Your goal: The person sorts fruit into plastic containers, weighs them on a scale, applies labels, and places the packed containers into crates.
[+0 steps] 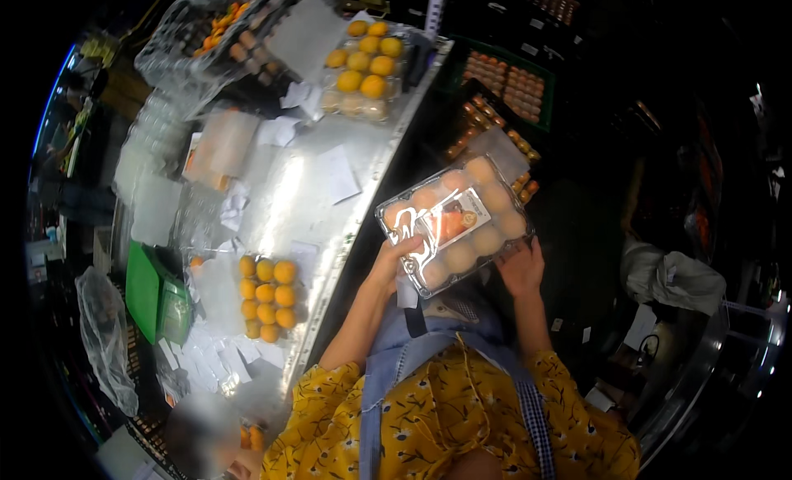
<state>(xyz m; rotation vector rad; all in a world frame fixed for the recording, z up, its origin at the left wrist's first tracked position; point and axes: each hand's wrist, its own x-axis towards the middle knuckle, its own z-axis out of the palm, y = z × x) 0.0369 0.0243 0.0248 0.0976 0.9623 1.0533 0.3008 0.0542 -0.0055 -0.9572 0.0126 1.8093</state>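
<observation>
A clear plastic clamshell pack [455,223] of round, pale orange fruit is held up in front of my blue apron. Its lid carries a printed label [456,219] with a picture of orange fruit. My left hand [396,263] grips the pack's near-left edge, with the thumb on top of the lid. At the lower right corner, my right hand [521,268] supports the pack, its fingers partly hidden beneath it. The pack is tilted, and bright reflections cover part of the lid. Nearest on the left is the metal worktable [309,214].
On the table sit yellow-orange fruit in a tray [266,300], more in a clear pack [362,62], loose papers [340,173] and a green container [154,294]. Fruit crates [507,87] stand beyond the table's edge. Another person's hand [247,464] shows at the lower left.
</observation>
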